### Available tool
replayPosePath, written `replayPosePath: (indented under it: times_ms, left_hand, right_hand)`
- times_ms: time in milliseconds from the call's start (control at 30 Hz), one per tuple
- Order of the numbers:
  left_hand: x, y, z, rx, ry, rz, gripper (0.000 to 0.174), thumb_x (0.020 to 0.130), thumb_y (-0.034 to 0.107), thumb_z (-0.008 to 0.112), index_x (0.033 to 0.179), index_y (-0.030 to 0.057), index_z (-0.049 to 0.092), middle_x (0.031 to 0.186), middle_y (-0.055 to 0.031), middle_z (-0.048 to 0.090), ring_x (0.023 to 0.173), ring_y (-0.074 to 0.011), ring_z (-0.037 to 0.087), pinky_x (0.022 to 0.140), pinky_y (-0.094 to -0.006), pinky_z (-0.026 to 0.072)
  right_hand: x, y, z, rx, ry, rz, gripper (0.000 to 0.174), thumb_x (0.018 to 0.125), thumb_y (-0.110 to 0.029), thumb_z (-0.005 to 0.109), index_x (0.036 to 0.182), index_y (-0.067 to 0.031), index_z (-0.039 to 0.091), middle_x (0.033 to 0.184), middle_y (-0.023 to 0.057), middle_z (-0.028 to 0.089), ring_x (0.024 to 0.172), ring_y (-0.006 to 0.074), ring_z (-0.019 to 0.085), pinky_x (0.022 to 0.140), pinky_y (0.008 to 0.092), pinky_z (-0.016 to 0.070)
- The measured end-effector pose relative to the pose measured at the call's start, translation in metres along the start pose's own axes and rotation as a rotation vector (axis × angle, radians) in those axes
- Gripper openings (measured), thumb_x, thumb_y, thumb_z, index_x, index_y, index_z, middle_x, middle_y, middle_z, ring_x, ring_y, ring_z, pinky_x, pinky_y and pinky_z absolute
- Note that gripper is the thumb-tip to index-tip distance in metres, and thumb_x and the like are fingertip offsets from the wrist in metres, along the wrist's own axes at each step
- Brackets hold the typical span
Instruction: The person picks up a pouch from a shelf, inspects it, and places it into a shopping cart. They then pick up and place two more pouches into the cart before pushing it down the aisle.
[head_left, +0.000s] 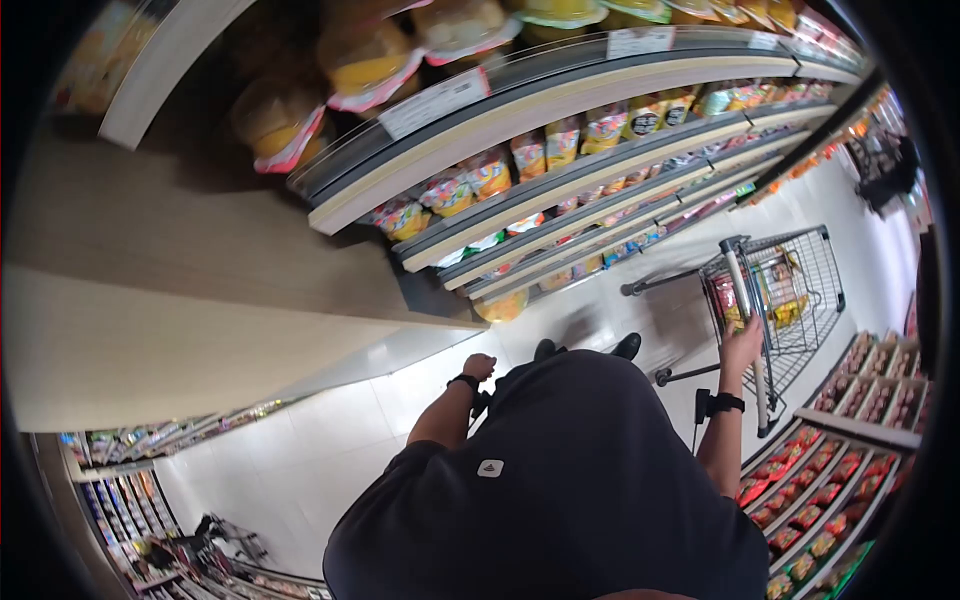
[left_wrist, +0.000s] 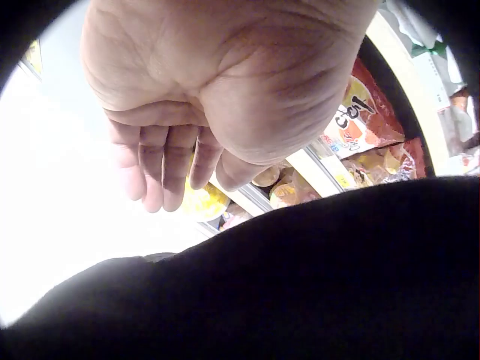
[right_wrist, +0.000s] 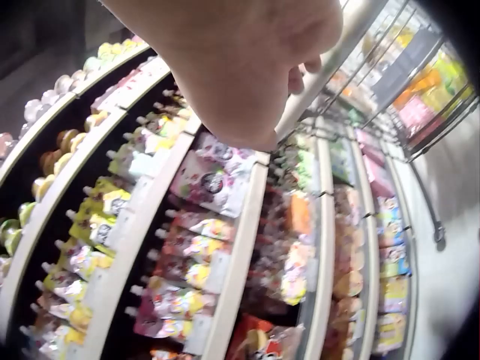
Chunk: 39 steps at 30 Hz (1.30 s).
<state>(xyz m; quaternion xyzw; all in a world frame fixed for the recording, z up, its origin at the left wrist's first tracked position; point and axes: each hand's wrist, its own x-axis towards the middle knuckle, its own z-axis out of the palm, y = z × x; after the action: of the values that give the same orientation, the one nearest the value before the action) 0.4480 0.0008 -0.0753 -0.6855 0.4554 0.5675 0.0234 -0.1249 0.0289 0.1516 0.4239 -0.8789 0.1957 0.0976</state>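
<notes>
In the head view my right hand [head_left: 741, 345] grips the handle bar [head_left: 738, 278] of a wire shopping cart [head_left: 815, 270], which carries several colourful packages [head_left: 788, 290]. The right wrist view shows the heel of that hand close up, its fingertips curled over the bar [right_wrist: 341, 56]. My left hand [head_left: 480, 367] hangs beside my body and holds nothing. Seen in the left wrist view, its palm faces the camera with the fingers [left_wrist: 178, 161] loosely extended. Behind that hand lie shelves with a red snack bag [left_wrist: 373, 112].
Tall shelves [head_left: 560, 185] of pouches and cups run along one side of the aisle, with a pale end panel [head_left: 200, 370] close by. Racks of red packs [head_left: 810, 490] line the other side. A white tiled floor [head_left: 330, 435] lies between, and another cart [head_left: 235, 540] stands behind.
</notes>
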Motion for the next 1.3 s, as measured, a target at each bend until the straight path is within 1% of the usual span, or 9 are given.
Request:
replayPosePath:
  times_ms: [67, 100, 300, 567, 767, 833, 1067, 1200, 1300]
  left_hand:
    - [0.000, -0.006, -0.002, 0.090, -0.005, 0.098, 0.035, 0.088, 0.034, 0.052, 0.081, 0.0038, 0.068, 0.071, -0.0084, 0.069, 0.059, -0.0184, 0.066, 0.056, -0.0334, 0.0544]
    - [0.003, -0.011, -0.001, 0.081, -0.002, 0.095, 0.035, 0.088, 0.034, 0.052, 0.081, 0.0038, 0.068, 0.071, -0.0084, 0.069, 0.059, -0.0184, 0.066, 0.056, -0.0334, 0.0544]
    - [-0.010, 0.006, -0.009, -0.192, 0.091, -0.019, 0.037, 0.091, 0.038, 0.056, 0.094, 0.0035, 0.069, 0.079, -0.0070, 0.070, 0.063, -0.0157, 0.066, 0.060, -0.0310, 0.0539]
    - [-0.036, 0.039, -0.019, -0.445, 0.202, 0.289, 0.036, 0.091, 0.035, 0.060, 0.106, 0.0033, 0.066, 0.089, -0.0092, 0.071, 0.077, -0.0165, 0.068, 0.067, -0.0302, 0.0526]
    - [-0.058, 0.041, -0.033, -0.539, 0.280, 0.338, 0.035, 0.092, 0.029, 0.063, 0.114, 0.0010, 0.064, 0.089, -0.0087, 0.070, 0.077, -0.0157, 0.066, 0.068, -0.0287, 0.0513]
    - [-0.066, 0.039, -0.040, -0.551, 0.284, 0.333, 0.035, 0.092, 0.027, 0.063, 0.114, -0.0007, 0.063, 0.088, -0.0086, 0.070, 0.075, -0.0153, 0.065, 0.069, -0.0282, 0.0511]
    - [-0.075, 0.045, -0.064, -0.483, 0.344, 0.388, 0.033, 0.092, 0.023, 0.064, 0.113, -0.0025, 0.064, 0.085, -0.0059, 0.069, 0.075, -0.0127, 0.062, 0.072, -0.0271, 0.0500]
    - [-0.076, 0.066, -0.071, -0.511, 0.388, 0.453, 0.018, 0.094, 0.014, 0.060, 0.109, 0.0040, 0.064, 0.088, 0.0022, 0.064, 0.083, -0.0086, 0.059, 0.069, -0.0225, 0.0457]
    - [-0.079, 0.090, -0.071, -0.587, 0.370, 0.505, 0.027, 0.092, 0.020, 0.065, 0.110, -0.0002, 0.065, 0.091, -0.0044, 0.068, 0.082, -0.0105, 0.060, 0.076, -0.0255, 0.0483]
  right_hand:
    - [0.005, -0.029, 0.008, 0.252, -0.074, -0.115, 0.052, 0.082, -0.011, 0.070, 0.128, 0.0014, 0.048, 0.124, 0.0210, 0.055, 0.114, 0.0363, 0.054, 0.098, 0.0436, 0.0426]
    - [0.009, -0.050, 0.014, 0.643, -0.179, -0.112, 0.050, 0.085, -0.011, 0.068, 0.130, 0.0008, 0.048, 0.123, 0.0212, 0.057, 0.112, 0.0329, 0.058, 0.095, 0.0398, 0.0457]
    - [0.021, -0.236, -0.075, 0.778, -0.477, -0.472, 0.044, 0.087, -0.008, 0.066, 0.128, -0.0070, 0.053, 0.108, 0.0164, 0.068, 0.100, 0.0267, 0.067, 0.085, 0.0355, 0.0510]
    - [0.003, -0.376, -0.123, 0.930, -0.489, -0.871, 0.042, 0.086, -0.012, 0.068, 0.126, -0.0077, 0.056, 0.097, 0.0128, 0.070, 0.093, 0.0270, 0.068, 0.079, 0.0362, 0.0530]
    - [-0.001, -0.388, -0.116, 0.849, -0.545, -0.989, 0.041, 0.087, -0.012, 0.065, 0.127, -0.0084, 0.055, 0.098, 0.0117, 0.070, 0.093, 0.0257, 0.068, 0.081, 0.0361, 0.0531]
    - [0.006, -0.388, -0.111, 0.903, -0.501, -0.954, 0.042, 0.085, -0.017, 0.067, 0.125, -0.0117, 0.054, 0.095, 0.0096, 0.070, 0.086, 0.0282, 0.069, 0.073, 0.0376, 0.0542]
    - [0.088, -0.357, -0.090, 0.990, -0.103, -0.519, 0.038, 0.088, -0.018, 0.067, 0.123, -0.0081, 0.056, 0.086, 0.0104, 0.071, 0.076, 0.0243, 0.071, 0.068, 0.0338, 0.0539]
    - [0.137, -0.325, -0.079, 0.899, 0.081, -0.399, 0.044, 0.087, -0.019, 0.068, 0.126, -0.0051, 0.053, 0.086, 0.0115, 0.071, 0.076, 0.0228, 0.070, 0.066, 0.0331, 0.0531]
    - [0.164, -0.321, -0.077, 0.857, 0.114, -0.356, 0.053, 0.087, -0.025, 0.068, 0.131, -0.0053, 0.048, 0.086, 0.0132, 0.070, 0.078, 0.0257, 0.070, 0.067, 0.0355, 0.0526]
